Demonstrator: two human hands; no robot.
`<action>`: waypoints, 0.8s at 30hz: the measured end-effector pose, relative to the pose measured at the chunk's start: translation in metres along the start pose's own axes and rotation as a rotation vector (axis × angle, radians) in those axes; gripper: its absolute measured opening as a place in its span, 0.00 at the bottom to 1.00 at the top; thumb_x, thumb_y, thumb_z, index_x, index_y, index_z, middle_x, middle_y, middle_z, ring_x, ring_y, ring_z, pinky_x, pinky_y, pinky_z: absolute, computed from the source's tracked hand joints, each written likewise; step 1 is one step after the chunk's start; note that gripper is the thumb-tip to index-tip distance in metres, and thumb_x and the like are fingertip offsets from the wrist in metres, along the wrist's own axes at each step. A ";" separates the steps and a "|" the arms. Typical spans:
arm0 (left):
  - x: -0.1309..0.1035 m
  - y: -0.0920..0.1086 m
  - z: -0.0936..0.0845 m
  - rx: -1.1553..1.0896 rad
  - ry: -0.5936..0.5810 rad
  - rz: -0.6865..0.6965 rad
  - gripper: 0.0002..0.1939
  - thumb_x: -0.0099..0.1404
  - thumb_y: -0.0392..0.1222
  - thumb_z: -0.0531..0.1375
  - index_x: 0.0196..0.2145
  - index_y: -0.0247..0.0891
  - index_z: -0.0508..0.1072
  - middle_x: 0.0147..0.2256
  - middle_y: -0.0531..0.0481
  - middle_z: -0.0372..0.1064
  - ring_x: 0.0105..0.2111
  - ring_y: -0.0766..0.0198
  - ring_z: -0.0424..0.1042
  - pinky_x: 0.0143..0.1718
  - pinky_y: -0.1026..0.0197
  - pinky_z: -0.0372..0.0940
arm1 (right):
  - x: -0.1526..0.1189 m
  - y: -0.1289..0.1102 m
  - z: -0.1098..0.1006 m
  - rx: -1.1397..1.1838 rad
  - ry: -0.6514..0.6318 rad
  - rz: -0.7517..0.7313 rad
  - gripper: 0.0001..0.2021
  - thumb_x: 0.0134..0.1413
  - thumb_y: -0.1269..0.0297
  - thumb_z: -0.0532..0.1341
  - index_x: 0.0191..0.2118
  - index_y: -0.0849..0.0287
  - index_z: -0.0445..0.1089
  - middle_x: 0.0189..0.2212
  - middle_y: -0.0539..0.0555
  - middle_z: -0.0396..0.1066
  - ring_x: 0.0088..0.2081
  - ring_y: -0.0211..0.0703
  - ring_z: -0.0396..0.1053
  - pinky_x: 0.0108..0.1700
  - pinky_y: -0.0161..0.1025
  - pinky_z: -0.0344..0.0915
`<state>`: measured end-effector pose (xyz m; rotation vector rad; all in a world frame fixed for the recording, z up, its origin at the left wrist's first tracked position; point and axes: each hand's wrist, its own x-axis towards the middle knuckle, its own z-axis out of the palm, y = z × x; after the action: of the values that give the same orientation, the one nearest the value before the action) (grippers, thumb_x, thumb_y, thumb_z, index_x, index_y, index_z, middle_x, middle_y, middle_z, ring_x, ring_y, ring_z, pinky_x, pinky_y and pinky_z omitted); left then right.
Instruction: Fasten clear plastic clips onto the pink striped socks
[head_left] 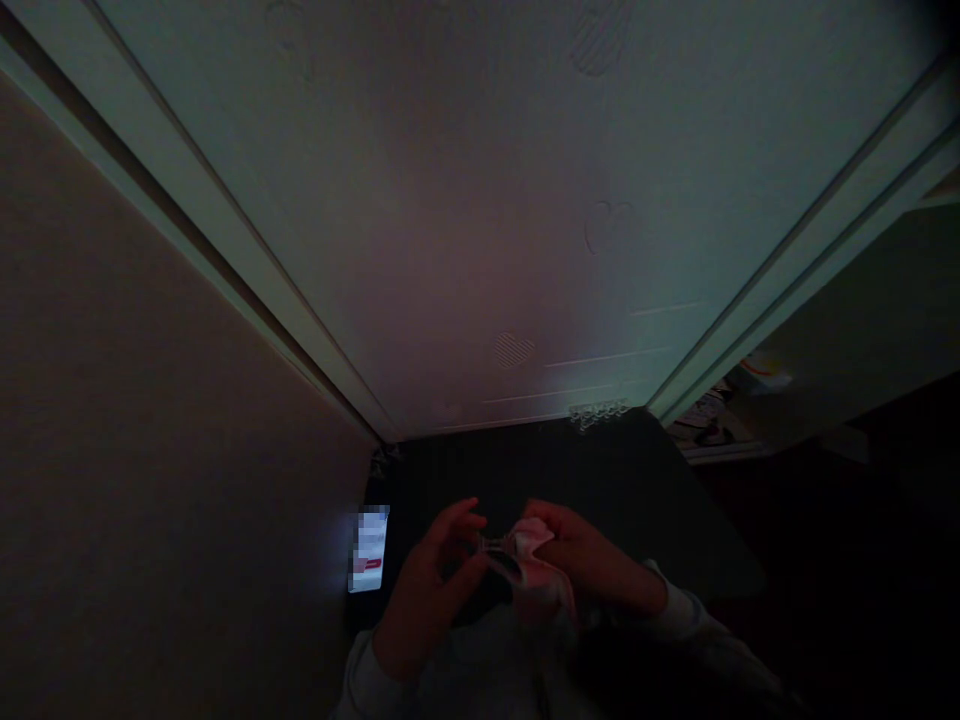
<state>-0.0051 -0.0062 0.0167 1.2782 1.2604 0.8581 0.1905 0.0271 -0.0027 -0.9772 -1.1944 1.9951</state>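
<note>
Head view: dim light, details limited. The cloth [544, 588] looks pale pink under the reddish light, thin and soft, bunched at the top and hanging in loose folds below. My right hand [581, 550] has it pinched between thumb and curled fingers; grip closed on the bunched part, lower end free. It sits in front of my torso, at the near side of the dark tabletop [600, 485].

Small clear piece [496, 545] bridges the gap between my hands. Looks see-through and shiny, narrow in the middle, one end against the cloth. Exact shape too dark to tell. My left hand [435, 580] is at its other end, fingers bent and partly spread, thumb near the piece. Can't tell how firmly I have it, or whether the fingertips close on it.

Phone [369, 550] with lit screen is left of my left hand, part of the screen pixelated. White panel [480, 230] with raised heart shapes stands behind the tabletop; a lacy pale cluster [598, 412] lies along its bottom edge.
</note>
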 end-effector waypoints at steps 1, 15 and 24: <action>0.001 0.000 0.000 -0.002 0.012 -0.032 0.20 0.60 0.44 0.58 0.50 0.39 0.65 0.40 0.47 0.70 0.37 0.61 0.69 0.40 0.60 0.64 | 0.000 0.001 -0.001 -0.036 0.008 -0.013 0.07 0.41 0.69 0.60 0.23 0.59 0.58 0.19 0.41 0.56 0.20 0.30 0.51 0.22 0.29 0.47; 0.002 -0.002 0.005 -0.085 -0.019 -0.117 0.15 0.57 0.43 0.60 0.43 0.38 0.69 0.31 0.52 0.69 0.32 0.63 0.67 0.32 0.64 0.59 | 0.002 0.002 -0.004 -0.284 0.040 -0.197 0.08 0.48 0.68 0.57 0.35 0.59 0.71 0.32 0.52 0.72 0.35 0.42 0.67 0.38 0.37 0.61; 0.001 -0.004 0.002 -0.077 -0.012 -0.125 0.15 0.57 0.44 0.60 0.43 0.40 0.69 0.29 0.55 0.65 0.30 0.65 0.65 0.31 0.65 0.58 | 0.006 0.018 -0.009 -0.241 0.175 -0.096 0.05 0.40 0.70 0.60 0.22 0.58 0.61 0.19 0.43 0.57 0.22 0.33 0.55 0.23 0.30 0.51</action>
<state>-0.0035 -0.0068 0.0125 1.1294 1.2716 0.8005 0.1926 0.0288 -0.0242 -1.1627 -1.3769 1.6809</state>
